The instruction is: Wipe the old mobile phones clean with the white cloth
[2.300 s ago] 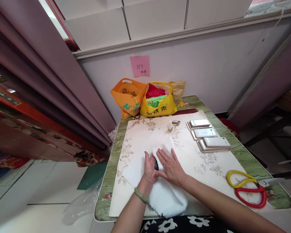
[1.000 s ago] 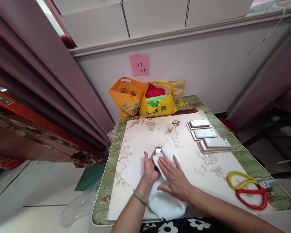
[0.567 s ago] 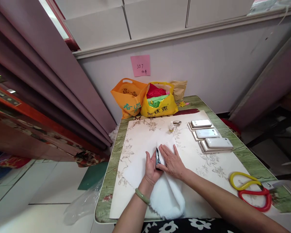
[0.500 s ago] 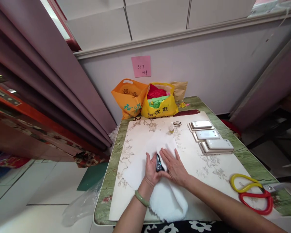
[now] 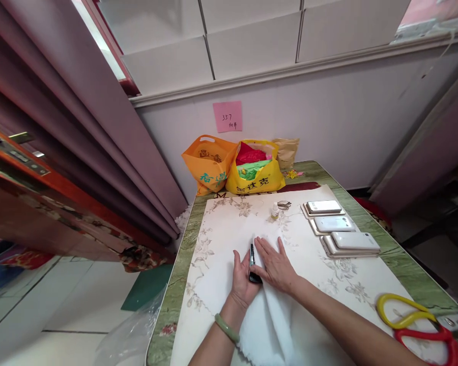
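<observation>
A small black keypad phone lies along the palm and fingers of my left hand, tilted so that mostly its dark side shows. My left thumb stands out to the side, and a green bangle circles that wrist. My right hand rests against the phone from the right, fingers extended over a white fluffy cloth. Part of the cloth is tucked under this hand; the rest hangs down toward the table's front edge. My right thumb reaches across to the phone.
Several phones sit in stacks at the right. Scissors with yellow and red handles lie at the front right. A small bottle and glasses are farther back. Behind stand an orange bag, a yellow bag and a brown pouch.
The phone has turned in my left hand: its keys faced up before, and now its dark edge shows. My right thumb has moved onto it. The view has tipped slightly upward.
</observation>
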{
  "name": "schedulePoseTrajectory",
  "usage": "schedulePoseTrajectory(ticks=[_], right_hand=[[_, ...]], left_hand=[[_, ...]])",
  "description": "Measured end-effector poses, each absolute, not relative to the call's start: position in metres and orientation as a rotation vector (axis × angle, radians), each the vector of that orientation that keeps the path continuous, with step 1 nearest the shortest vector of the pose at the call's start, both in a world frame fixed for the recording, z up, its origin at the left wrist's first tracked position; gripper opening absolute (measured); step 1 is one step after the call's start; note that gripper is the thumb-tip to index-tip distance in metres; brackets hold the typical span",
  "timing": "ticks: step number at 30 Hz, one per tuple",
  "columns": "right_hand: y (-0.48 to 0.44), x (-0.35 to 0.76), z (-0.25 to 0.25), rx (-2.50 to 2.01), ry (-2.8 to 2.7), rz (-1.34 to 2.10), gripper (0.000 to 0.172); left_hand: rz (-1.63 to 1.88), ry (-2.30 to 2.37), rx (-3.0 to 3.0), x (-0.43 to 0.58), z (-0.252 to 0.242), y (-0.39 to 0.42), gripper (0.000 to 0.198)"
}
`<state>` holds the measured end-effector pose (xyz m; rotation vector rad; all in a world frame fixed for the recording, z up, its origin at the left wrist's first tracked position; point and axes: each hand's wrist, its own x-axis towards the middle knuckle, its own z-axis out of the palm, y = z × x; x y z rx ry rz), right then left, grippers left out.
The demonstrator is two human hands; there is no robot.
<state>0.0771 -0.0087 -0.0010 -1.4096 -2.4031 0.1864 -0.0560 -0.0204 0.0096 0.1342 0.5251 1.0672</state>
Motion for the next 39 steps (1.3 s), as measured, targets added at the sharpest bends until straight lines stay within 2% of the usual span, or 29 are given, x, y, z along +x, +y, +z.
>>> schedulePoseTrajectory(ticks=[9,13,18,28,36,39], right_hand=[[-0.086,0.089,0.003,-1.085,-2.557,0.181,0.087],[-0.061,0.087,0.005,-1.133,-2.544,0.193,0.083],[-0.014,0.08,0.003,-1.406,-2.426,0.234,0.076],[-0.086,0.09,0.006,-1.077,-2.571,0.23,0.093],[-0.019,0.08,0.001,-1.35,-2.484,0.223,0.075],[-0.014,0.078,0.0,-1.407,-2.45,0.222,0.077]], left_hand=[[1.027,0.61,0.057,-0.059,0.004,-0.019,0.068],[1.057,0.625,0.062,-0.057,0.005,-0.017,0.067],[1.07,0.592,0.108,-0.055,0.007,-0.017,0.064],[1.009,0.648,0.081,-0.059,0.006,-0.018,0.071],[1.089,0.646,0.097,-0.053,0.005,-0.016,0.063],[1.067,0.575,0.133,-0.054,0.006,-0.019,0.065]])
